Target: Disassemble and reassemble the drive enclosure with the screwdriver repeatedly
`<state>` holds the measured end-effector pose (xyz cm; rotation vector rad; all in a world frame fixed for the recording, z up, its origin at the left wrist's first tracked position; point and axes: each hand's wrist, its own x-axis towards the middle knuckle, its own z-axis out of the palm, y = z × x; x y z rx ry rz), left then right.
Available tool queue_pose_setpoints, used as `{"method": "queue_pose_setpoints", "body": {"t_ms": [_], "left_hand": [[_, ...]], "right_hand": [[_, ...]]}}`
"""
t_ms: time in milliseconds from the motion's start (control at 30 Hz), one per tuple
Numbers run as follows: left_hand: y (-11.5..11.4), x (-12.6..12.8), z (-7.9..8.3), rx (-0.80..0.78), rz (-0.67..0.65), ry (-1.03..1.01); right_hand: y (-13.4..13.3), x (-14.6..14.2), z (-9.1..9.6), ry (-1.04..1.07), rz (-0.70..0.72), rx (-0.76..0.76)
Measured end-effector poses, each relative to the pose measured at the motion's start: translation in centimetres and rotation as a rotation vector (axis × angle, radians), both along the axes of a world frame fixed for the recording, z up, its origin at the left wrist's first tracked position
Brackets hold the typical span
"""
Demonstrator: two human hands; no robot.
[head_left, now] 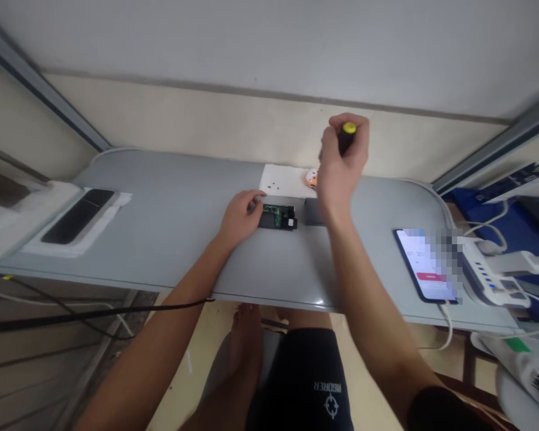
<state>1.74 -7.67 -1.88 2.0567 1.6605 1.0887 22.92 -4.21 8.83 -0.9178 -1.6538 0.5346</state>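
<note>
My left hand rests on the grey table, its fingers closed on the left end of a small black device with a bare green circuit board. Raised above the far side of the table, my right hand is wrapped round a black handle with a yellow end cap, which looks like a screwdriver; its tip is hidden. Just right of the device lies a dark grey box-like part, partly behind my right wrist. On a white sheet sit several tiny dark bits, perhaps screws, and an orange-and-white round object.
A lit phone lies at the right, with a cable, beside a white power strip. At the left, a dark flat slab rests on white paper. A black cable crosses the table's front edge.
</note>
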Motion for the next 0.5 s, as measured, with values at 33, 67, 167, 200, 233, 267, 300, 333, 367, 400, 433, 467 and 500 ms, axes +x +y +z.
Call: {"method": "queue_pose_setpoints", "body": {"t_ms": [33, 67, 167, 200, 233, 267, 300, 333, 367, 400, 433, 467, 500], "left_hand": [[-0.2, 0.0, 0.0, -0.009, 0.001, -0.022], [-0.3, -0.1, 0.0, -0.018, 0.004, -0.035], [-1.0, -0.1, 0.0, -0.075, 0.023, -0.047], [-1.1, -0.1, 0.0, -0.102, 0.025, -0.044], [-1.3, -0.1, 0.0, -0.121, 0.031, -0.039], [-1.3, -0.1, 0.0, -0.134, 0.036, -0.035], [-1.4, -0.2, 0.0, -0.136, 0.042, -0.031], [-1.4, -0.2, 0.1, -0.13, 0.05, -0.031], [-1.3, -0.3, 0.1, -0.117, 0.06, -0.03], [-1.3, -0.3, 0.1, -0.101, 0.072, -0.025], [-1.2, -0.4, 0.2, -0.085, 0.087, -0.014], [-1.1, -0.5, 0.2, -0.073, 0.101, 0.001], [-1.0, -0.5, 0.2, -0.064, 0.112, 0.019]], "right_hand": [[-0.7, 1.1, 0.5, -0.06, -0.061, 0.03], [-1.4, 2.2, 0.8, -0.173, -0.063, 0.033], [-2.6, 5.8, 0.7, -0.653, 0.157, -0.053], [-2.6, 7.0, 0.4, -0.754, 0.194, -0.096], [-2.6, 8.2, 0.0, -0.84, 0.187, -0.152], [-2.5, 9.3, -0.4, -0.931, 0.162, -0.219], [-2.4, 10.2, -0.9, -1.018, 0.142, -0.286], [-2.3, 11.0, -1.3, -1.082, 0.153, -0.342], [-2.4, 11.5, -1.7, -1.12, 0.181, -0.374], [-2.5, 11.8, -2.0, -1.142, 0.193, -0.379], [-2.6, 11.9, -2.3, -1.154, 0.187, -0.37], [-2.8, 11.9, -2.5, -1.149, 0.183, -0.356], [-3.0, 11.8, -2.7, -1.135, 0.176, -0.343]]}}
